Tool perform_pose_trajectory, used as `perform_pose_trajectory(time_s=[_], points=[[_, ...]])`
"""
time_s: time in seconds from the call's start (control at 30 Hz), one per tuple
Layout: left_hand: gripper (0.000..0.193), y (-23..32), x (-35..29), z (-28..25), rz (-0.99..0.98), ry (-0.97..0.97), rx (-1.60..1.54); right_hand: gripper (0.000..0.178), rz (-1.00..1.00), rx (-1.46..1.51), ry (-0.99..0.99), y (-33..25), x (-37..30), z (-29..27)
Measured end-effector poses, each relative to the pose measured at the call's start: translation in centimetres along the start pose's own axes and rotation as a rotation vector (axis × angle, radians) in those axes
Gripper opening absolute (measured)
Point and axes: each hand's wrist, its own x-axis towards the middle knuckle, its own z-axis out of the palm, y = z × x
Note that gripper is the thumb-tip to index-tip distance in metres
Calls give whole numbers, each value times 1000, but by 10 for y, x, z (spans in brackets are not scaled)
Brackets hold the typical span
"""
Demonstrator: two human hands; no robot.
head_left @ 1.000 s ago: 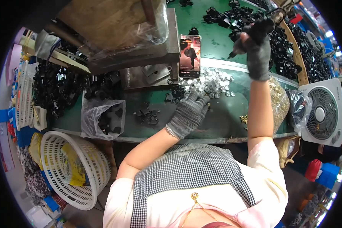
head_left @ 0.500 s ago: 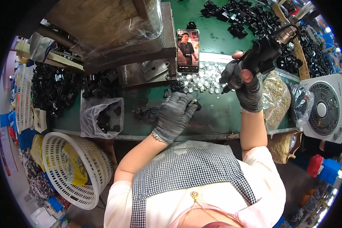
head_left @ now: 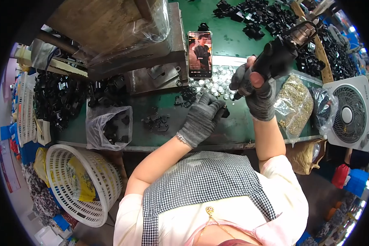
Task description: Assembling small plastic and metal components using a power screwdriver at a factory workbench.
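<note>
Right fingers (head_left: 256, 80) grip a black power tool (head_left: 278, 57); left fingers (head_left: 205, 99) pinch a small dark part (head_left: 226, 112), mostly hidden.

One left hand (head_left: 201, 119) and one right hand (head_left: 259, 93) are working over one table (head_left: 233, 131). They are holding one power screwdriver (head_left: 278, 55) and one black part (head_left: 226, 112). One phone (head_left: 199, 60) is standing, and over twenty silver caps (head_left: 215, 85) are lying about. Three clear bags (head_left: 96, 129) are sitting near the front edge, one fan (head_left: 347, 116) is standing by the right edge, and two white baskets (head_left: 104, 180) are sitting near the front left corner.
</note>
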Motion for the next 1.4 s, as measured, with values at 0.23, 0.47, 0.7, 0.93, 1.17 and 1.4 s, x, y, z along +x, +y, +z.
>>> perform_pose_trajectory(time_s=[0.23,0.47,0.7,0.93,1.17,1.4], points=[[19,2,2,8,9,7,62,62,90,69,-56,13,-6,-6],[22,4,3,6,-18,-58,13,57,120,31,-33,29,-10,-10],[29,-11,1,13,-9,31,-37,59,96,-196,-37,41,-4,-18],[47,-13,-1,-7,119,97,169,61,87,49,-264,18,-8,-23],[48,-84,-16,-152,-269,616,946,37,336,-752,-371,31,-19,-67],[45,-114,-63,-165,-815,384,920,19,-48,-1539,-331,59,-22,-51]])
